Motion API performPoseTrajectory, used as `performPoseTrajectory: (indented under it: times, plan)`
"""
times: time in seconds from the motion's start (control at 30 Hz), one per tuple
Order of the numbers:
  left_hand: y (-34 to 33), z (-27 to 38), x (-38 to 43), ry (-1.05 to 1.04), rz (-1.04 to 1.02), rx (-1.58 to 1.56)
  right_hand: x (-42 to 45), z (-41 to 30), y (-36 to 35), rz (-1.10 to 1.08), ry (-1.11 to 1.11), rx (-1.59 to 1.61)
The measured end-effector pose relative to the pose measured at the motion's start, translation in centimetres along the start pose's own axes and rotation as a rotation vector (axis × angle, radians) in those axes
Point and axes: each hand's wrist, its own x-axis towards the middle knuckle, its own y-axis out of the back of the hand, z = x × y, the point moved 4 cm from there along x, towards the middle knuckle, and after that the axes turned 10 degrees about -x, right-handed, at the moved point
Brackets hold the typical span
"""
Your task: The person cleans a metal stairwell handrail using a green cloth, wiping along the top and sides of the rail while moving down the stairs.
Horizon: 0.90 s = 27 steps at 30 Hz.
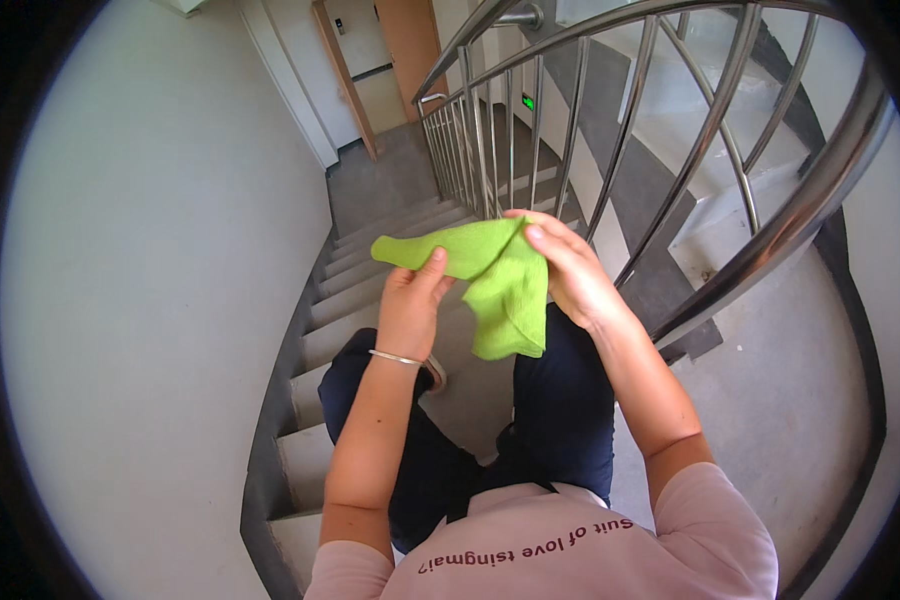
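A bright green cloth (506,289) is stretched between my two hands above my knees. My left hand (418,296), with a thin bangle at the wrist, pinches its left part between thumb and fingers. The cloth's rounded left end sticks out past that thumb. With thumb and fingers, my right hand (570,262) grips the upper right corner. From there a folded flap hangs down in front of my dark trousers (562,405). Some fingers of both hands are hidden behind the cloth.
Concrete stairs (345,307) descend ahead to a landing (390,157) with an open wooden door (345,82). A stainless-steel railing (780,262) curves along the right. Close on the left rises a plain wall (165,262). A green lit sign (527,102) is beyond the balusters.
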Motion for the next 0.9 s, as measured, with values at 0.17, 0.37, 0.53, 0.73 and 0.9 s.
performPoseTrajectory:
  times: [0.17,0.37,0.53,0.73,0.9]
  plan:
    - [-2.5,3.4,-0.7,0.045,-0.238,0.051,-3.5,-0.2,1.1,-0.119,0.058,0.388]
    - [-7.9,6.7,0.1,0.274,-0.501,0.518,-4.9,0.8,1.1,-0.434,-0.109,-0.277]
    - [-10.0,7.1,1.5,0.226,-0.446,0.689,-4.7,-0.9,3.1,-0.424,0.035,0.356]
    - [-10.6,5.3,3.4,0.135,-0.643,1.202,-1.6,7.1,3.0,-0.171,-0.4,0.546]
    - [-8.2,-1.1,5.8,0.124,-0.692,0.861,-3.5,5.8,5.9,0.112,-0.253,0.212]
